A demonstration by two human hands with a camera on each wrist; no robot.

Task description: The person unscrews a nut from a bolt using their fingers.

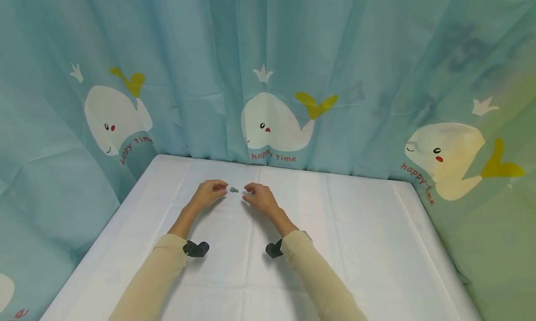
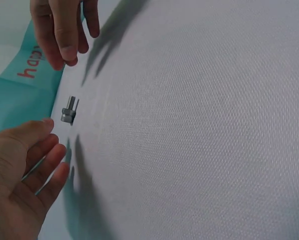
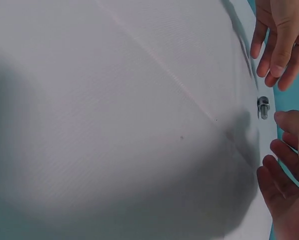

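Two beige sleeves [image 1: 155,274] fill the bottom of the head view, each with a small black wrist camera [image 1: 195,249] strapped at the cuff. Beyond them stretches a table [image 1: 377,246] covered with a plain white cloth, whose fold creases run away from the person. Its weave shows finely in both wrist views. A teal curtain [image 1: 209,56] encloses the table at the back and on both sides; it is printed with white whales [image 1: 272,123], yellow tails, small crowns and the red words "happy time". The curtain's right part takes a greenish cast.

Near the far middle of the table lies a small grey metal fitting [image 1: 234,190]. It rests on the cloth, between the two hands, touched by neither. In the left wrist view the fitting [image 2: 69,112] shows a short round body with a ridged collar and thin prongs projecting from one end. In the right wrist view it [image 3: 263,106] appears as a small grey stub beside the table's edge; finer detail cannot be made out.

Left hand [image 1: 208,192] sits just beside the fitting, fingers [image 2: 49,165] loosely extended, holding nothing. Right hand [image 1: 258,196] sits just on the other side, fingers [image 3: 282,162] relaxed and slightly curled, likewise released and empty. Both hands cast soft shadows on the cloth.
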